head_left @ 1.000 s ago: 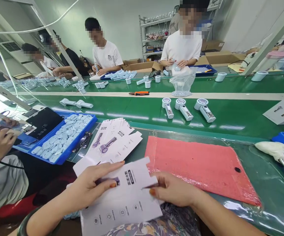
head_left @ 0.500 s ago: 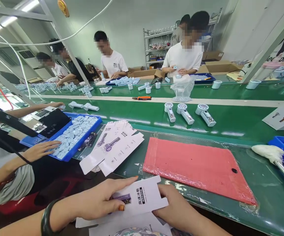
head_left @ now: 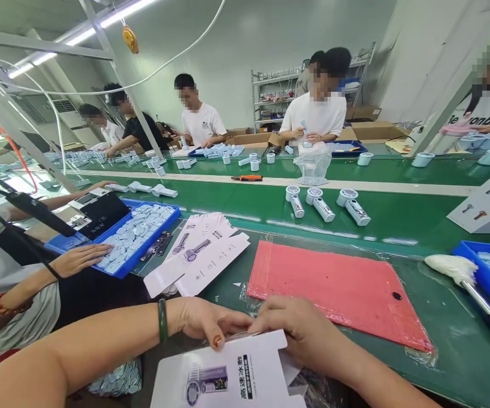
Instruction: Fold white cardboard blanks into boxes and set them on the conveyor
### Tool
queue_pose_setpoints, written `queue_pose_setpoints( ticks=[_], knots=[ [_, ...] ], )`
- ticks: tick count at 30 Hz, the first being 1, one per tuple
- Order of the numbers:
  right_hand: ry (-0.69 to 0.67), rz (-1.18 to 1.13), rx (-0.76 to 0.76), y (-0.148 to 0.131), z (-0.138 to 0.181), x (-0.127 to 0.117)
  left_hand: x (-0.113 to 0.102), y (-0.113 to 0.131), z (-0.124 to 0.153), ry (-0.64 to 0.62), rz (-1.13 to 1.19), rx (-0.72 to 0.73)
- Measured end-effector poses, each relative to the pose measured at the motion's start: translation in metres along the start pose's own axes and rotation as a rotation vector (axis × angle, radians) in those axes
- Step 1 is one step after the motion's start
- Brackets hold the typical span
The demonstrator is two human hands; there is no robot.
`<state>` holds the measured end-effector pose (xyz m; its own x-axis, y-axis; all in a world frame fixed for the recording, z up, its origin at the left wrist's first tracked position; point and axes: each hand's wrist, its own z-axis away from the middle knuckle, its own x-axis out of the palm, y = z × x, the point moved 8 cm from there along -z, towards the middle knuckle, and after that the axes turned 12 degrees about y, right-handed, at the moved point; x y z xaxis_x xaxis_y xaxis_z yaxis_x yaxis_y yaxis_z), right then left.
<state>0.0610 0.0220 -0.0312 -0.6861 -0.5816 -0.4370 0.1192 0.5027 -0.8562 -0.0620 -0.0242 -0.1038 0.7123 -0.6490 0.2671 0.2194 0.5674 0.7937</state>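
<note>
My left hand [head_left: 211, 323], with a green bangle on the wrist, and my right hand [head_left: 295, 334] both pinch the top edge of a white printed carton blank [head_left: 223, 377]. The blank shows a product picture and dark Chinese lettering, and its lower part runs off the bottom of the view. Beyond my hands, a loose pile of similar flat blanks [head_left: 197, 255] lies on the green bench. A pink padded mailer [head_left: 338, 292] lies flat just past my right hand. My fingers hide the middle of the blank's top edge.
A co-worker's hand [head_left: 79, 259] rests on a blue tray [head_left: 113, 249] of pale blue parts at left. Several white-and-blue handheld devices [head_left: 325, 207] stand on the green belt beyond. A blue bin [head_left: 486, 277] sits at right, and more co-workers work across the belt.
My view has tilted up and the scene has shifted lower. My hands have drawn together at the blank's top edge, and the blank sits lower in view. The co-worker's hand has moved onto the tray.
</note>
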Motion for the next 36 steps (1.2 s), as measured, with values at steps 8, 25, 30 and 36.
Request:
queue_pose_setpoints(
  ticks=[8, 25, 30, 36],
  knots=[
    [0.206, 0.219, -0.448, -0.062, -0.048, -0.101, 0.005, 0.078, -0.025, 0.024, -0.159, 0.118],
    [1.227, 0.087, -0.554, -0.088, 0.038, -0.107, 0.040, 0.183, 0.023, 1.232, -1.031, 1.352],
    [1.377, -0.045, -0.322, -0.067, 0.045, -0.128, 0.067, 0.195, 0.013, 1.339, -1.414, 1.629],
    [1.171, -0.020, -0.380, -0.070, 0.040, -0.134, 0.062, 0.194, 0.003, 1.171, -1.324, 1.727]
  ],
)
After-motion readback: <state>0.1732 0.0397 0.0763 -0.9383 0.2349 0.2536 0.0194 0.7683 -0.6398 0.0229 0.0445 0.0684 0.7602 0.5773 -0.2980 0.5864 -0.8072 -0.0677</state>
